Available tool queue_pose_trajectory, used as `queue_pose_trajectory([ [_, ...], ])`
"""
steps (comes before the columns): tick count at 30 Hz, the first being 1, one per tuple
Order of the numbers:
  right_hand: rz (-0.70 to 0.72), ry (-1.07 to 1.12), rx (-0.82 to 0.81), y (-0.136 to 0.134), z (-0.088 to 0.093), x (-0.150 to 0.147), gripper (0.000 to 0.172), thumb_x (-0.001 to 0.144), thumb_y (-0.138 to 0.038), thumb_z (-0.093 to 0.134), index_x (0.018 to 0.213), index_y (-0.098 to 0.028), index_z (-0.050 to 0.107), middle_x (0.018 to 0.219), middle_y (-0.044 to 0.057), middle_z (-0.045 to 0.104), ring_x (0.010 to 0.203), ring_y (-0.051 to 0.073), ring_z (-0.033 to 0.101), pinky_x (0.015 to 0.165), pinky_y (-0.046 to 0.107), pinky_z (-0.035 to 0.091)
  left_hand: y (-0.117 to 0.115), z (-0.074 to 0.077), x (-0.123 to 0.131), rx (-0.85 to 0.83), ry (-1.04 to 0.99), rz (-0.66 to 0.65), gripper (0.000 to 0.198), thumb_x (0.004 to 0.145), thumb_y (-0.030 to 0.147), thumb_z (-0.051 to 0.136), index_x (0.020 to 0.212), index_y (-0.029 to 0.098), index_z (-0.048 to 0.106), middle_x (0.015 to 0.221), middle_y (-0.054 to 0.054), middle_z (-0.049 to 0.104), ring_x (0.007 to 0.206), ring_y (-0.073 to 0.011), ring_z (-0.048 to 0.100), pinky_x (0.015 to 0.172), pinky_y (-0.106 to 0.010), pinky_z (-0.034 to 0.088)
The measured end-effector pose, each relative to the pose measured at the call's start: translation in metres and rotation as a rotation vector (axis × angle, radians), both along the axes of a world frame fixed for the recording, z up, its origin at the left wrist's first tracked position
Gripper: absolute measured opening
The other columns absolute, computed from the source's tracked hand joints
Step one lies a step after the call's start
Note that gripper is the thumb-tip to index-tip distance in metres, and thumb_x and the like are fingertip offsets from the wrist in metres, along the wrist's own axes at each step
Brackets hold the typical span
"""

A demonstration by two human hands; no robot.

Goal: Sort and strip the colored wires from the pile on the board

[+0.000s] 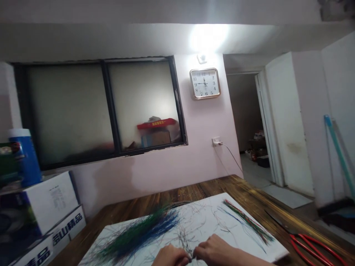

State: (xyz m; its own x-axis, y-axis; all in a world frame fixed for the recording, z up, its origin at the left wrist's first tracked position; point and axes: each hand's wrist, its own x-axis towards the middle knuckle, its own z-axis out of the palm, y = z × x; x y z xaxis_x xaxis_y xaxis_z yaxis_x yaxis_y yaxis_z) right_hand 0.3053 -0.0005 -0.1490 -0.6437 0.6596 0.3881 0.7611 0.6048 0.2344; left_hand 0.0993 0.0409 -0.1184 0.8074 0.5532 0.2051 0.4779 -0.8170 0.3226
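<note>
My left hand and my right hand meet low in the view over a white board. The fingers of both are pinched on a small bundle of thin dark wires, whose loose ends fan out away from me. Hand and fingertips hide the bundle's lower end. Left of my hands lies a big loose pile of green and blue wires. A straighter bunch of red, green and blue wires rests along the board's right side. Stray thin strands are scattered across the board.
Red-handled scissors lie on the wooden table, right of the board. White boxes and a blue bottle stand at the left. Behind the table are a wall with a clock, a plugged-in cable and a doorway.
</note>
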Motion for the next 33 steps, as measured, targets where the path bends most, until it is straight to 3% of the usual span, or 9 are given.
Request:
queue_pose_trajectory([
  [5,0.1,-0.045,0.123,-0.018,-0.006,0.01,0.011,0.081,-0.013,0.054,0.09,-0.018,0.058,0.068,-0.001,0.068,0.048,0.013,0.059,0.039,0.027,0.019,-0.021,0.005,0.004,-0.314,-0.013,0.05,0.031,0.079,0.036,0.051,0.093,0.019,0.072,0.063,-0.001,0.068,0.053,-0.0116,0.047,0.05,-0.019,0.034],
  [10,0.202,-0.051,0.245,-0.02,-0.004,0.026,0.018,0.085,-0.011,0.044,0.097,-0.014,0.057,0.07,0.003,0.064,0.054,0.015,0.056,0.043,0.028,0.028,-0.022,0.021,0.005,-0.648,0.017,0.019,0.041,0.081,0.041,0.049,0.099,0.012,0.07,0.068,-0.006,0.07,0.046,-0.0083,0.029,0.043,-0.02,0.023],
  [15,0.274,-0.078,0.36,-0.022,0.011,0.036,0.021,0.093,-0.016,0.043,0.109,-0.011,0.054,0.073,0.001,0.062,0.058,0.013,0.056,0.049,0.025,0.038,-0.021,0.043,0.001,-0.8,0.058,-0.02,0.04,0.078,0.044,0.058,0.099,0.012,0.068,0.077,-0.007,0.07,0.045,-0.0059,0.029,0.042,-0.02,0.021],
  [19,0.219,-0.087,0.434,-0.027,0.027,0.04,0.019,0.093,-0.019,0.049,0.109,-0.013,0.055,0.076,-0.001,0.06,0.061,0.012,0.057,0.054,0.024,0.046,-0.022,0.061,-0.003,-0.745,0.102,-0.022,0.03,0.086,0.04,0.055,0.093,0.012,0.064,0.076,-0.002,0.064,0.048,-0.0065,0.044,0.045,-0.02,0.036],
  [23,0.096,-0.088,0.457,-0.029,0.039,0.045,0.02,0.091,-0.025,0.054,0.107,-0.013,0.057,0.083,0.001,0.062,0.065,0.012,0.06,0.057,0.026,0.051,-0.014,0.072,-0.001,-0.59,0.11,0.026,0.026,0.09,0.036,0.052,0.098,0.013,0.059,0.088,-0.003,0.062,0.07,-0.0131,0.06,0.063,-0.03,0.052],
  [28,-0.069,-0.067,0.429,-0.025,0.047,0.055,0.016,0.091,-0.026,0.055,0.1,-0.012,0.059,0.083,0.001,0.062,0.063,0.011,0.061,0.056,0.025,0.053,-0.006,0.078,0.013,-0.369,0.065,0.101,0.029,0.089,0.033,0.054,0.111,0.014,0.056,0.107,-0.008,0.06,0.089,-0.0189,0.061,0.075,-0.038,0.052],
  [33,-0.1,-0.052,0.405,-0.029,0.056,0.075,0.017,0.091,-0.026,0.055,0.101,-0.013,0.059,0.084,0.001,0.063,0.065,0.011,0.061,0.058,0.026,0.053,-0.014,0.091,0.013,-0.153,0.036,0.111,0.029,0.088,0.033,0.055,0.111,0.014,0.056,0.108,-0.007,0.06,0.09,-0.0196,0.061,0.076,-0.038,0.052],
])
